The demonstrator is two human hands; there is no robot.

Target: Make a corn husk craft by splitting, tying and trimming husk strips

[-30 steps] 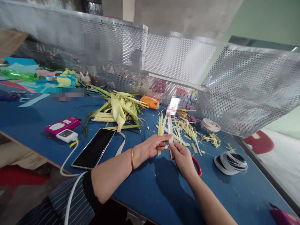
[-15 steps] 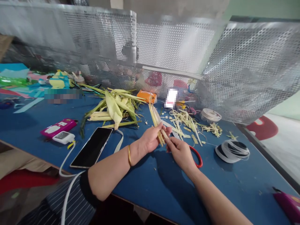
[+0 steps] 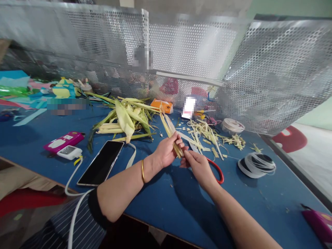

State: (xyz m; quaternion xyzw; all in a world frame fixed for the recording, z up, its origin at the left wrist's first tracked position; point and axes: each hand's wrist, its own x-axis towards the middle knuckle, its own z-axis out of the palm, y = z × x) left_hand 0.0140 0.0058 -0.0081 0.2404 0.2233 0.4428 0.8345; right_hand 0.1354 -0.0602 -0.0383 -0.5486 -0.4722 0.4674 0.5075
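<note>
A thin bundle of pale yellow corn husk strips point(image 3: 167, 126) runs through my left hand point(image 3: 167, 152), whose thumb and fingers are closed round it. Its lower ends stick out below that grip. Close beside those ends, my right hand point(image 3: 201, 167) has its thumb and fingertips pressed together; what they pinch is hidden. Scissors with a red handle point(image 3: 219, 171) lie partly under the right hand, blades pointing away. Left of the bundle sits a heap of green and cream corn husks point(image 3: 126, 121). Shredded husk scraps point(image 3: 206, 135) are scattered beyond the right hand.
A spool of white line point(image 3: 256, 166) and a tape roll point(image 3: 233, 125) stand at right. A black-screened phone point(image 3: 101, 164), a white cabled device point(image 3: 69, 151) and a magenta box point(image 3: 64, 141) lie at left. An orange packet point(image 3: 162, 105) rests before the perforated metal screen point(image 3: 181, 45).
My right fingers have slid down off the front of the bundle to beside its lower ends. My left fingers have curled tighter round the strips, which tilt slightly more to the left.
</note>
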